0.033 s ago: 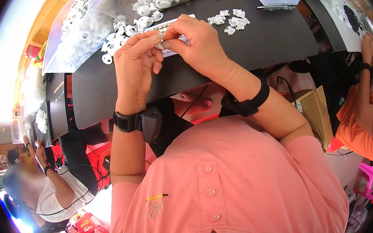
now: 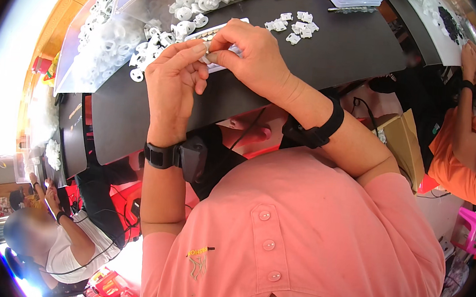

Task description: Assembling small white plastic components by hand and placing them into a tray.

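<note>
Apparently, we pinch one small white part (image 2: 204,59) between the left-hand grip (image 2: 171,77) and the right-hand grip (image 2: 253,51), close by the tray (image 2: 215,68) on the desk (image 2: 337,52), probably because two-sided holding gives steadier control.

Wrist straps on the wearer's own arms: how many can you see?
2: the left wrist strap, behind the left hand, and the right wrist strap, behind the right hand. Both forearms are bare, so no others seem hidden there.
</note>
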Action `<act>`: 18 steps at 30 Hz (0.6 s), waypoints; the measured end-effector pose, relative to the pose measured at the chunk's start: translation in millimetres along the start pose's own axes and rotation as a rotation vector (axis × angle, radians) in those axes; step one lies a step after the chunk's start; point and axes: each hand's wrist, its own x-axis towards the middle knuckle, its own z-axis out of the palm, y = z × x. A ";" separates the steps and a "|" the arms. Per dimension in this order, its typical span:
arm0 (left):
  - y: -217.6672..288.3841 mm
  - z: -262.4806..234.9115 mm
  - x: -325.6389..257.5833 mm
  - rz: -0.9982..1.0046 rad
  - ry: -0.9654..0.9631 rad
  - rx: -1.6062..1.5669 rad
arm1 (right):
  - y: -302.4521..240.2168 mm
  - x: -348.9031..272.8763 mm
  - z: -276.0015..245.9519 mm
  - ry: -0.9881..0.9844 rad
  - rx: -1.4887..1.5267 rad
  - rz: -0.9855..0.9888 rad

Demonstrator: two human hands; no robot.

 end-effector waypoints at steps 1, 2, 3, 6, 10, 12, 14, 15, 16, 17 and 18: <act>1.5 0.8 -1.9 0.007 -0.004 0.016 | -1.5 0.8 -1.0 -0.005 0.070 0.037; 2.5 1.3 -3.0 0.007 -0.004 0.016 | -2.3 1.2 -1.3 -0.010 0.140 0.075; 3.0 2.5 -3.9 0.010 -0.011 0.019 | -1.6 1.2 -1.6 -0.009 0.138 0.076; 4.3 4.5 -6.0 0.022 -0.025 0.041 | 0.0 1.8 -1.5 0.018 0.197 0.105; 7.0 5.2 -8.6 0.020 -0.052 0.094 | -5.7 0.8 -1.1 0.025 0.104 0.051; 6.4 5.0 -8.2 0.015 -0.053 0.091 | -7.1 0.7 0.3 0.027 0.068 0.016; 5.5 5.3 -7.6 0.009 -0.054 0.089 | -7.7 0.5 2.0 0.037 0.015 0.004; 4.9 5.6 -7.8 0.019 -0.051 0.087 | -8.2 0.0 2.5 0.035 0.016 0.003; 4.4 5.6 -7.9 0.029 -0.047 0.085 | -8.7 -0.5 3.0 0.056 -0.064 -0.022; 3.7 5.2 -7.8 0.030 -0.045 0.084 | -9.1 -0.8 3.6 0.076 -0.144 -0.047; 2.8 4.8 -6.8 0.013 -0.034 0.070 | -7.6 -1.4 4.4 0.075 -0.145 -0.048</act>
